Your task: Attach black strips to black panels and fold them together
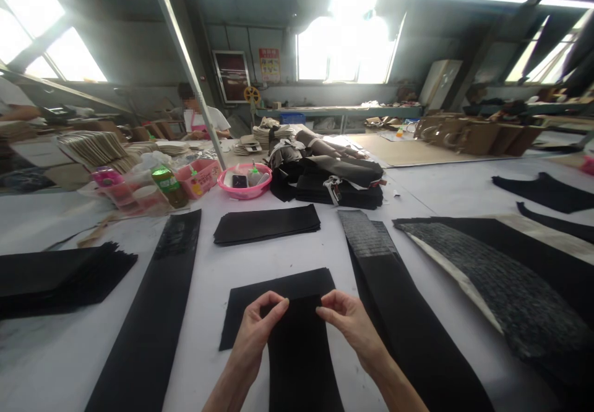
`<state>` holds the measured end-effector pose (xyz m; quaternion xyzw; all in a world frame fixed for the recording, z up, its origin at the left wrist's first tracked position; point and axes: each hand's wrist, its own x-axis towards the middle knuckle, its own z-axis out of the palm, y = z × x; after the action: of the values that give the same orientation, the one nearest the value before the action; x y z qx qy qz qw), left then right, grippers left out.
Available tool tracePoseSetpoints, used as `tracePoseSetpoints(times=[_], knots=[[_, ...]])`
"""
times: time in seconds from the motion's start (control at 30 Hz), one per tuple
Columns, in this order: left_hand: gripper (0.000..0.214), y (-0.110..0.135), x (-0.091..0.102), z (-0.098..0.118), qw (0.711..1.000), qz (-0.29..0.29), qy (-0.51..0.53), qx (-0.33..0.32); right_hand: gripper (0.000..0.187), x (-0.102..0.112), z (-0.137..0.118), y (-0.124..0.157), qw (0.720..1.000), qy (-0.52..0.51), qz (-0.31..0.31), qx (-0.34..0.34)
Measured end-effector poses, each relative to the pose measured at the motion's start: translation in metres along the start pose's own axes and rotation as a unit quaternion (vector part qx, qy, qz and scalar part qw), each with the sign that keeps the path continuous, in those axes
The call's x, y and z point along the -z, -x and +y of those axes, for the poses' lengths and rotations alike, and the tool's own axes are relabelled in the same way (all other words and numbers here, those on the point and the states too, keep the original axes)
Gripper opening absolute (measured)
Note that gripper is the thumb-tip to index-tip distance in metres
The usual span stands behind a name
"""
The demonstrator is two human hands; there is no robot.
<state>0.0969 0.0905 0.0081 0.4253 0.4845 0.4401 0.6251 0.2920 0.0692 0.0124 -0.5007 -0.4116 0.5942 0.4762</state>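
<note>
My left hand [257, 330] and my right hand [349, 320] pinch the two far corners of a narrow black fabric strip [299, 353] that runs toward me between my forearms. The strip lies over a wider black fabric piece [260, 297] spread flat on the white table [208, 257]. Just beyond it rests a neat stack of black fabric sheets [266, 223].
Long black strips lie left [153, 313] and right [399, 313] of my hands. A textured grey-black sheet [501, 288] sits at the right, a black stack [55, 279] at far left. Behind are a pink bowl [245, 180], pink basket [200, 177], green bottle [169, 186], folded dark material [334, 180] and a seated person [202, 118].
</note>
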Motion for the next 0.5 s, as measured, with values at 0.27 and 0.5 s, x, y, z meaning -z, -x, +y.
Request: tracePoseSetpoints(times=[0.27,0.5], knots=[[0.039,-0.0033,0.002,-0.0066,1.0,0.003,-0.015,-0.003,0.031,-0.0012,0.0055,0.0017,0.999,-0.011,0.028,0.017],[0.037,-0.0042,0.0032,-0.0079,0.999,-0.009,-0.039,-0.024,0.028,-0.0029,0.0083,0.0046,0.999,-0.027,0.036,0.009]])
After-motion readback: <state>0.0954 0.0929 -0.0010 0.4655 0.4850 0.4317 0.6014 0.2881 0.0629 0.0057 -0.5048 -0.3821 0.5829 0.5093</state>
